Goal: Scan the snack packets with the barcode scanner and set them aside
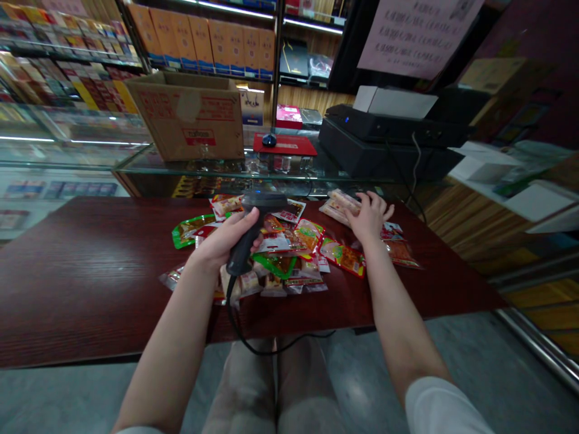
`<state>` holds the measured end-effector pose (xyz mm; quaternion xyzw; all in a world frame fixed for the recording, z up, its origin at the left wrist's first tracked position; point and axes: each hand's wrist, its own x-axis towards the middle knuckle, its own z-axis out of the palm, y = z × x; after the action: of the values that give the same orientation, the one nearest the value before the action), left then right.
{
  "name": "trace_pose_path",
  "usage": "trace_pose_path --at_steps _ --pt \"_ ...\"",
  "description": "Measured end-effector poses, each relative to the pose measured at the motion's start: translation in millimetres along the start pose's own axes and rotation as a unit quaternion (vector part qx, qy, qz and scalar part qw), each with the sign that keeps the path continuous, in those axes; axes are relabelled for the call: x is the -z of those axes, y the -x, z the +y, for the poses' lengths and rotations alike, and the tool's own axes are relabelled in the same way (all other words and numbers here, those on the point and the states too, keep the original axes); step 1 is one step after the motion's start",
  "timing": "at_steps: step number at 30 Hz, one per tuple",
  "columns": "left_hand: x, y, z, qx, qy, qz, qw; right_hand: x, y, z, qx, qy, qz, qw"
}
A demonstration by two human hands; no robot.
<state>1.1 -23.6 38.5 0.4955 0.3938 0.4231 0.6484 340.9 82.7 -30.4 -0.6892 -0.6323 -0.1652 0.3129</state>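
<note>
My left hand [225, 238] grips the handle of a black corded handheld barcode scanner [243, 253], its head pointing away from me above a loose pile of snack packets [289, 256]. The packets are shiny plastic in red, green, yellow and clear. My right hand [368, 216] rests with spread fingers on a clear packet of food [339, 206] at the pile's far right. The scanner's black cable [253, 348] hangs down past the near edge of the dark red wooden counter [90, 271].
A glass display case [226, 172] runs behind the counter, with a cardboard box [187, 117], a red mat and a computer mouse [269, 140] on it. A black machine [389, 129] stands to the right. Shelves of boxed goods fill the back. My knees lie below.
</note>
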Motion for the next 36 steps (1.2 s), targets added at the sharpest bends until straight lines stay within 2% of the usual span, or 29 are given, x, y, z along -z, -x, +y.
trace_pose_path --at_steps 2,3,5,7,9,13,17,21,25,28,31,34,36 --pt "4.6 -1 0 -0.004 0.015 0.011 1.000 2 -3 -21 0.052 -0.027 -0.022 0.998" --pt "6.7 -2 0 -0.008 0.024 0.015 1.000 1 -5 -34 0.084 -0.051 -0.056 0.994" --pt "9.9 -4 -1 -0.017 0.038 0.026 0.999 -7 -11 -60 0.125 -0.108 -0.167 0.972" --pt "11.1 -6 0 -0.029 0.049 0.046 0.997 -18 -18 -86 0.097 -0.153 -0.297 0.938" --pt "10.7 -6 2 -0.038 0.056 0.065 0.996 -28 -25 -107 0.047 -0.138 -0.377 0.915" --pt "9.3 -6 4 -0.039 0.067 0.071 0.994 -38 -35 -127 -0.003 -0.089 -0.432 0.898" --pt "9.7 -5 3 -0.015 0.064 0.049 0.997 -45 -32 -123 -0.021 -0.187 -0.453 0.871" --pt "9.3 -6 1 -0.017 0.057 0.058 0.997 -44 -22 -111 -0.087 -0.380 -0.394 0.832" --pt "8.5 -6 1 -0.016 0.057 0.051 0.997 -23 -17 -101 -0.164 -0.497 -0.341 0.781" --pt "7.8 -4 2 0.000 0.051 0.030 0.998 1 -12 -89 -0.154 -0.549 -0.310 0.760" --pt "6.0 -1 2 0.008 0.041 0.016 0.999 22 0 -70 -0.130 -0.574 -0.318 0.744" --pt "2.7 2 2 0.009 0.023 -0.005 1.000 33 16 -54 -0.122 -0.578 -0.345 0.729" --pt "-0.2 2 1 0.007 0.011 -0.023 1.000 35 25 -47 -0.120 -0.569 -0.353 0.733"
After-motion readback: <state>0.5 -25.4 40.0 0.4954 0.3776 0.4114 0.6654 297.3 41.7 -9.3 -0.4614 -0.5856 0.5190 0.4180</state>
